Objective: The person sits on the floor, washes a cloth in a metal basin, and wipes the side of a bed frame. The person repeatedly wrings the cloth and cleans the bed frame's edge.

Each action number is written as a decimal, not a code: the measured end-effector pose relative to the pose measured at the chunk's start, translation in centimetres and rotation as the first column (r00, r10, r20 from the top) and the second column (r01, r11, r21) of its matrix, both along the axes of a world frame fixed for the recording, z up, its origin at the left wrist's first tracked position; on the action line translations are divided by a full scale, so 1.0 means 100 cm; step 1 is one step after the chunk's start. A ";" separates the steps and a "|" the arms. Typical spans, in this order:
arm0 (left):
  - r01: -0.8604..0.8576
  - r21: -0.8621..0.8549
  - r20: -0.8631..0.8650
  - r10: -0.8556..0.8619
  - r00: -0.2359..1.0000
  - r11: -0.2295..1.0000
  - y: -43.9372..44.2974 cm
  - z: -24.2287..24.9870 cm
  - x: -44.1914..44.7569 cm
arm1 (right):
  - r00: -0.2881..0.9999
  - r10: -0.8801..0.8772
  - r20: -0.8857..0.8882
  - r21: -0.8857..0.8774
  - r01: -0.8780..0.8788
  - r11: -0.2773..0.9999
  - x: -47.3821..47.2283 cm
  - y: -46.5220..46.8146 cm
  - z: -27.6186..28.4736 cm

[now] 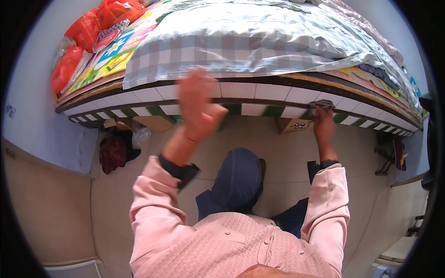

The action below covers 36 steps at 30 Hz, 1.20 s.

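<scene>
My right hand [324, 121] grips a crumpled grey-brown cloth [321, 105] and presses it to the tiled front of the bed base [271, 92], right of the middle. White tiles run along the top of that front, with a band of green and white stripes [257, 110] beneath. Raised and blurred, my left hand [199, 104] is in front of the same tiles, left of the middle. Its fingers point up towards the checked bedsheet [229, 52], and it holds nothing; whether it touches the bed edge I cannot tell.
Red plastic bags [83, 31] sit on the bed's left end. Beneath the bed are cardboard boxes [154, 122], a printed carton [295, 125] and dark red cloth [113, 153]. A thin cable [373, 205] crosses the tiled floor at right, near a folding stand [382, 161].
</scene>
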<state>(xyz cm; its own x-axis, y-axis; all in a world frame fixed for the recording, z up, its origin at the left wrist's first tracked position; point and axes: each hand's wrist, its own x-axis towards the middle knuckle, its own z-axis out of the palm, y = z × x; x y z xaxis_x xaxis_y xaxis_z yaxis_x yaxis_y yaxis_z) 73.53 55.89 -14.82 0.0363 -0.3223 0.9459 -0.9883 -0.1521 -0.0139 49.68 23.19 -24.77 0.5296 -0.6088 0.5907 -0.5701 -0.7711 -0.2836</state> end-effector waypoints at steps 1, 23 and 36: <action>-0.113 -0.055 0.020 0.114 0.993 0.992 0.027 0.009 0.032 | 0.999 -0.034 -0.029 0.020 0.035 0.999 -0.004 -0.006 0.001; -0.647 -0.188 -0.182 0.621 0.762 0.739 0.086 0.016 0.227 | 0.688 0.718 -0.107 -0.056 -0.725 0.686 0.242 0.237 0.013; -0.732 -0.239 -0.042 0.746 0.665 0.638 0.116 0.027 0.187 | 0.807 0.572 -0.147 0.013 -0.576 0.817 0.209 0.233 0.020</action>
